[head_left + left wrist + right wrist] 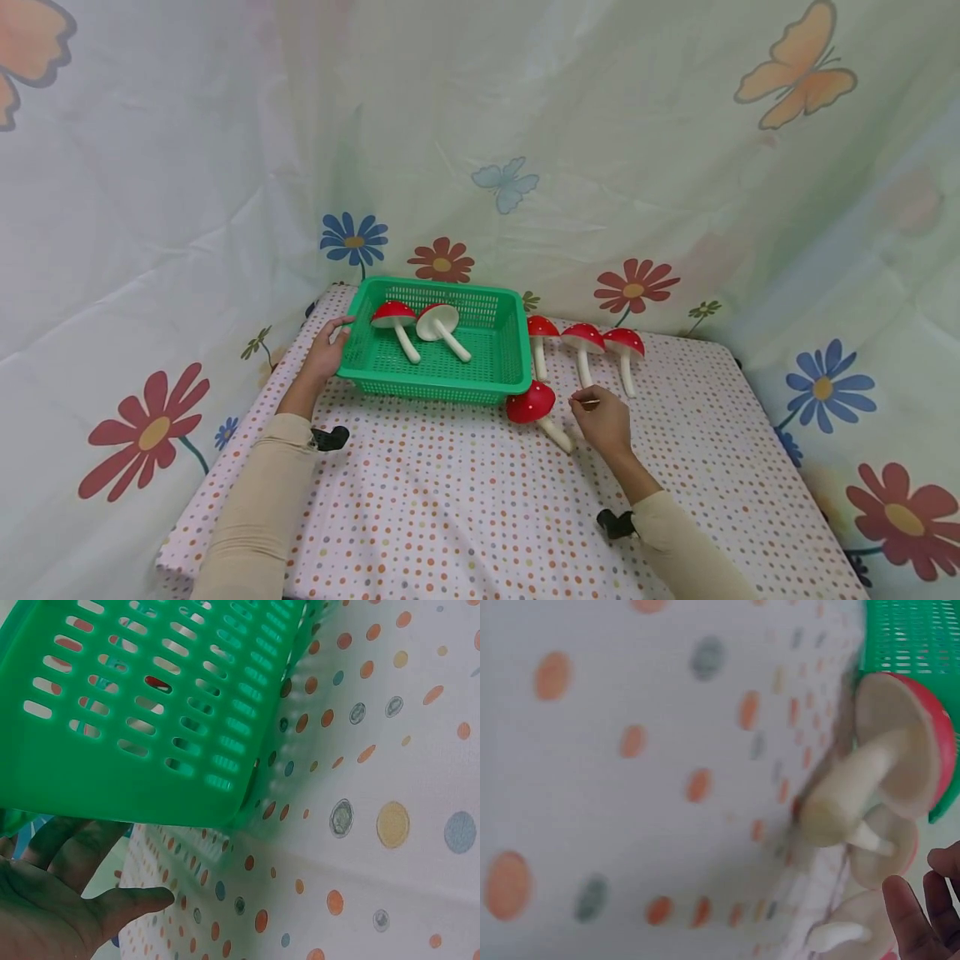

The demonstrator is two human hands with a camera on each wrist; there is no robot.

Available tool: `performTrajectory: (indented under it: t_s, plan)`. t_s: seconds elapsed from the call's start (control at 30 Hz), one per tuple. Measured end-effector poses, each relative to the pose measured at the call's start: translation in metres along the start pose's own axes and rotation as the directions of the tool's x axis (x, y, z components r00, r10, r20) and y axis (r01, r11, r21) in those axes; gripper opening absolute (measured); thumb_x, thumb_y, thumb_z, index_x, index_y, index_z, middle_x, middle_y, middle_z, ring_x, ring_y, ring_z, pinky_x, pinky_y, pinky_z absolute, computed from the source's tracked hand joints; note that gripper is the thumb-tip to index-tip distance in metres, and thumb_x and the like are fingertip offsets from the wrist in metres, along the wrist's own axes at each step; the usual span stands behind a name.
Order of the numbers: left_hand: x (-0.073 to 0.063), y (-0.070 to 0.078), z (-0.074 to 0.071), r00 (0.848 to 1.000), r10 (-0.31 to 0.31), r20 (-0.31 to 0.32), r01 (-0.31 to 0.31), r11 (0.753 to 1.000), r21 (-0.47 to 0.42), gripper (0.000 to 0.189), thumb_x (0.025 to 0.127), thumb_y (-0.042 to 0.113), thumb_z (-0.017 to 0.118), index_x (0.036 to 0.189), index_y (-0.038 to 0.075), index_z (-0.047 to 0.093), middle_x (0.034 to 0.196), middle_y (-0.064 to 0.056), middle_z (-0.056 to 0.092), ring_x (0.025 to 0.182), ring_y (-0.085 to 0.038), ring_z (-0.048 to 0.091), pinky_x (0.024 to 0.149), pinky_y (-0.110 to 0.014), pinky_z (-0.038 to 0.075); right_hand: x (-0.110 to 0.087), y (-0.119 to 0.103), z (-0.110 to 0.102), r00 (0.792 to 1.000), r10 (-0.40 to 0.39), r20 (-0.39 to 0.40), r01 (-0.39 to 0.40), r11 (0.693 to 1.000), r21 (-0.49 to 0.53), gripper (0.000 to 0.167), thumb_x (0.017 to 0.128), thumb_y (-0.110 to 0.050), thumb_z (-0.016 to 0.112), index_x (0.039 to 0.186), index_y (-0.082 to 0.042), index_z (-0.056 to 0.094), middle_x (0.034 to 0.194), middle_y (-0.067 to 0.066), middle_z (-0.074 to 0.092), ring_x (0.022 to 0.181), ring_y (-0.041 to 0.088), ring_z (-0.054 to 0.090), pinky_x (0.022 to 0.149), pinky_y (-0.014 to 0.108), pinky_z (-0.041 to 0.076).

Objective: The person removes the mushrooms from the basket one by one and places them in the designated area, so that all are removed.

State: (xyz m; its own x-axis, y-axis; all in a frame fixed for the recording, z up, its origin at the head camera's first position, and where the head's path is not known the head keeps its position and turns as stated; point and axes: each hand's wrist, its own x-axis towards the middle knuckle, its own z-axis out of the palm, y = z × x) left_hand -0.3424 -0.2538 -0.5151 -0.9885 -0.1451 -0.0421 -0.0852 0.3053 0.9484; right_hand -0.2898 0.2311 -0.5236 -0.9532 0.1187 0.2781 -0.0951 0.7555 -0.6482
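Just left of the right hand [602,421]'s loosely open fingers lies a red mushroom [536,408], untouched.

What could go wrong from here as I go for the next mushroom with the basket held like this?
The loose mushroom lies on its side against the green basket front wall, so a nudge from the right hand could roll it away. The left hand only touches the basket's side; a bump might slide it. The three mushrooms lying close together behind could be knocked when reaching.
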Motion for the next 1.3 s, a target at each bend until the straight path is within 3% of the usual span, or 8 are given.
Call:
performTrajectory:
  t_s: [0.23, 0.4, 0.6, 0.77, 0.97, 1.17, 1.3]
  plan:
    - [0.000, -0.001, 0.000, 1.000, 0.002, -0.006, -0.002, 1.000, -0.006, 0.044, 0.108, 0.035, 0.034, 0.150, 0.021, 0.038, 0.165, -0.009, 0.017, 0.151, -0.036, 0.016, 0.119, -0.057, 0.019, 0.004, -0.013, -0.009, 0.999, -0.050, -0.012, 0.050, 0.998, 0.044, 0.006, 0.088, -0.014, 0.072, 0.090, -0.008, 0.072, 0.093, 0.011, 0.075, 0.083, 0.027, 0.072, 0.058, 0.020, 0.050]
    - [0.001, -0.002, 0.001, 1.000, 0.012, -0.008, -0.012, 1.000, -0.006, 0.044, 0.108, 0.034, 0.034, 0.150, 0.020, 0.038, 0.165, -0.010, 0.017, 0.151, -0.037, 0.015, 0.120, -0.058, 0.017, 0.005, -0.023, -0.010, 0.994, -0.110, 0.020, 0.108, 0.992, 0.071, 0.009, 0.088, -0.009, 0.071, 0.096, -0.004, 0.071, 0.096, 0.014, 0.073, 0.087, 0.030, 0.071, 0.065, 0.029, 0.056]
    - [0.002, -0.003, 0.003, 1.000, 0.004, -0.011, -0.004, 1.000, -0.008, 0.045, 0.108, 0.035, 0.034, 0.150, 0.021, 0.038, 0.165, -0.010, 0.017, 0.151, -0.036, 0.017, 0.119, -0.057, 0.019, 0.006, -0.030, -0.009, 0.994, -0.065, 0.085, 0.060, 0.997, 0.055, 0.017, 0.090, -0.012, 0.071, 0.104, -0.002, 0.069, 0.103, 0.016, 0.071, 0.092, 0.031, 0.069, 0.069, 0.037, 0.058]
    - [0.002, -0.003, 0.002, 1.000, -0.005, -0.013, 0.005, 1.000, -0.017, 0.045, 0.108, 0.037, 0.034, 0.150, 0.022, 0.039, 0.165, -0.009, 0.018, 0.150, -0.036, 0.019, 0.119, -0.057, 0.020, 0.013, -0.038, -0.012, 0.995, -0.082, 0.050, 0.079, 0.994, 0.072, 0.016, 0.091, -0.014, 0.069, 0.104, -0.003, 0.069, 0.103, 0.015, 0.071, 0.090, 0.031, 0.069, 0.064, 0.033, 0.057]
    - [0.003, 0.000, -0.001, 1.000, 0.000, -0.015, 0.000, 1.000, -0.012, 0.045, 0.108, 0.038, 0.034, 0.150, 0.022, 0.039, 0.165, -0.009, 0.018, 0.151, -0.036, 0.017, 0.119, -0.057, 0.018, 0.034, -0.074, -0.014, 0.991, -0.128, 0.033, 0.120, 0.976, 0.182, 0.020, 0.094, -0.017, 0.067, 0.108, -0.003, 0.069, 0.106, 0.015, 0.070, 0.090, 0.031, 0.068, 0.059, 0.029, 0.057]
    - [0.003, -0.002, 0.001, 1.000, 0.016, -0.003, -0.016, 1.000, -0.015, 0.045, 0.108, 0.035, 0.034, 0.150, 0.020, 0.038, 0.165, -0.010, 0.018, 0.151, -0.036, 0.015, 0.120, -0.057, 0.017, 0.057, -0.124, 0.009, 0.972, -0.169, 0.163, 0.108, 0.939, 0.328, 0.025, 0.095, -0.018, 0.067, 0.114, -0.002, 0.066, 0.110, 0.017, 0.066, 0.090, 0.029, 0.067, 0.061, 0.031, 0.059]
    - [0.002, -0.003, 0.006, 1.000, 0.014, -0.009, -0.014, 1.000, -0.022, 0.044, 0.108, 0.035, 0.034, 0.149, 0.020, 0.039, 0.165, -0.011, 0.019, 0.151, -0.037, 0.017, 0.119, -0.058, 0.019, 0.077, -0.152, 0.041, 0.948, -0.149, 0.280, 0.016, 0.905, 0.425, 0.027, 0.095, -0.019, 0.067, 0.117, -0.003, 0.065, 0.111, 0.016, 0.065, 0.091, 0.029, 0.069, 0.066, 0.038, 0.060]
